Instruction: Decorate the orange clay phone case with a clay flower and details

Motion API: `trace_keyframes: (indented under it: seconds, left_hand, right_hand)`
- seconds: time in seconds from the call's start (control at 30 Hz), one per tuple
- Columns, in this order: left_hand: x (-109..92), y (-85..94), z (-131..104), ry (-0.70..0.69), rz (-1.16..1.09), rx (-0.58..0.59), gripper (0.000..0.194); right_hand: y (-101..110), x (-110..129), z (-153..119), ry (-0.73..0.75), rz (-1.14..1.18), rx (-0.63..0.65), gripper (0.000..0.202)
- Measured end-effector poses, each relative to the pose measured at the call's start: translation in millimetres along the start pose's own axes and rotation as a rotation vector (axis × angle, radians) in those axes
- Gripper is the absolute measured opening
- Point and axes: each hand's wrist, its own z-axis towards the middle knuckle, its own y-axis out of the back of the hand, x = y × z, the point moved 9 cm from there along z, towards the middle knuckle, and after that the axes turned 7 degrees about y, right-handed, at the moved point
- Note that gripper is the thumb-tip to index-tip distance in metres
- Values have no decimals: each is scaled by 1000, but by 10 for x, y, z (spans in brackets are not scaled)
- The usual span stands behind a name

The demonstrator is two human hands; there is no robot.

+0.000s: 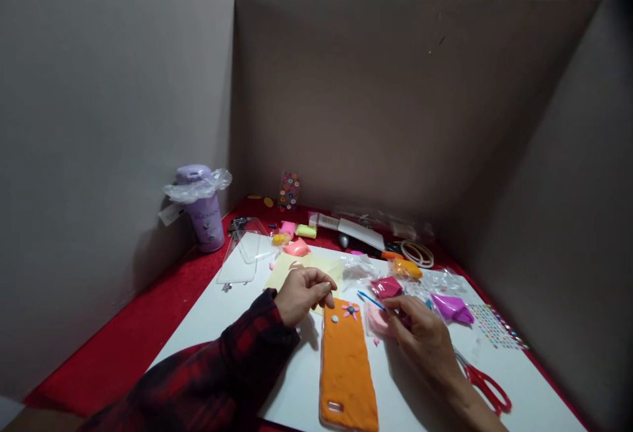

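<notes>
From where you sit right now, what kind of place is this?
Probably a craft table in a corner: there's an orange clay-covered phone case with a little flower on it, bags of bright clay like this purple one, and red-handled scissors.

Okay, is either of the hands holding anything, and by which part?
The right hand holds a slim blue stick-like tool by its rear part, tip free. Whether the left hand pinches anything cannot be told.
</notes>
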Motion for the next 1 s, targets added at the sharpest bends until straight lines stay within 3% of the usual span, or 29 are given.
trace_keyframes:
  seconds: [0.2,0.4,0.5,0.77,1.0]
  left_hand:
    - [20,-39,-2,17,-143,59,34]
    - [-38,-286,-137,9,-338,376,52]
    - [-41,-330,-175,5,-366,435,52]
    - [29,-143,-15,64,-364,219,37]
    - [184,-13,59,145,-384,117,34]
  right_hand:
    - [19,13,-16,1,-1,-17,14]
    - [23,67,-53,43,40,-54,14]
    - [41,97,-61,69,59,-83,14]
    - [148,186,335,78,-15,-34,17]
    - [-198,38,675,140,-72,68,21]
